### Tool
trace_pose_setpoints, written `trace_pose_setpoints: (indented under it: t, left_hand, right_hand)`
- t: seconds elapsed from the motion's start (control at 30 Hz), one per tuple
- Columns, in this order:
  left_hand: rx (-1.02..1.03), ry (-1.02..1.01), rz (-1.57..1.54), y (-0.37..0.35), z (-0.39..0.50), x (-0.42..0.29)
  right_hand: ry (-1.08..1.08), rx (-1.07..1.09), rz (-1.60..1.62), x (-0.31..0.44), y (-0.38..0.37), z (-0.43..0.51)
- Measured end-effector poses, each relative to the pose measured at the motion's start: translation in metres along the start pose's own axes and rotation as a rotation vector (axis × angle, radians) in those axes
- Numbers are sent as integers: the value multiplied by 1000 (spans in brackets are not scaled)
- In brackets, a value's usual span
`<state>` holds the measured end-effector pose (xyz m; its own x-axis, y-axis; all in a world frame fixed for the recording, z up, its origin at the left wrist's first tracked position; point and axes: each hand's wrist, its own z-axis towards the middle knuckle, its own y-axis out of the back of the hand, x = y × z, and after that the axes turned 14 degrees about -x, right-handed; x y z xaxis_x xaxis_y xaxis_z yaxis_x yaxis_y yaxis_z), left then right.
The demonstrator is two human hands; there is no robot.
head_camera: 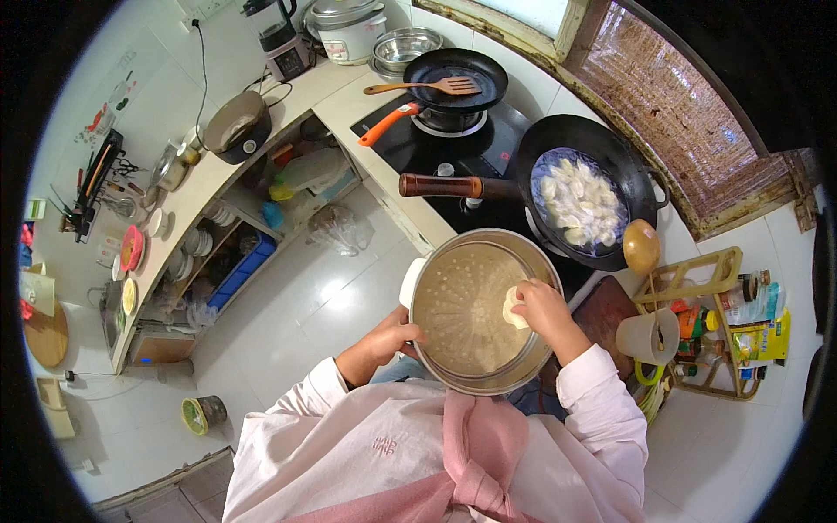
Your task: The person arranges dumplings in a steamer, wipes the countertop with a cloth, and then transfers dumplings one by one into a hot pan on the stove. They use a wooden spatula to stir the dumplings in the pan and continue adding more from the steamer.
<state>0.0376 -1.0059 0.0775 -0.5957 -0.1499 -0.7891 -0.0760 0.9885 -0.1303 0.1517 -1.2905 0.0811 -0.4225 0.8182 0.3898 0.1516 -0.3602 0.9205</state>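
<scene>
My left hand (394,335) grips the left rim of a round metal steamer pot (422,350) with a white side handle. Inside is a perforated steamer tray (467,314), dusted with white powder. My right hand (541,310) pinches a pale dumpling (514,308) over the tray's right side. Beyond the pot, a black wok (592,134) with a brown handle sits on the cooktop, holding many pale dumplings (579,202) in liquid.
A black frying pan (451,62) with an orange handle stands on the far burner, a slotted wooden spatula (451,85) across it. At right are a round ladle (641,247), a plastic cup (644,337) and a seasoning rack (739,386). A dark pot (239,140) stands on the left counter.
</scene>
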Motion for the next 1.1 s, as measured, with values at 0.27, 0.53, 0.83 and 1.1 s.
trace_pose_setpoints:
  t: [0.27, 0.53, 0.83, 1.1]
  left_hand:
    - [18, 35, -86, 9, 10, -1]
    - [65, 96, -70, 9, 21, -2]
    - [62, 101, -104, 14, 22, -5]
    - [61, 91, -141, 26, 19, 3]
  right_hand:
    - [49, -113, -6, 8, -18, 1]
    - [-21, -153, -91, 10, -18, -5]
    - [-271, -487, 337, 9, 31, -15]
    - [-510, -585, 461, -53, 79, 66]
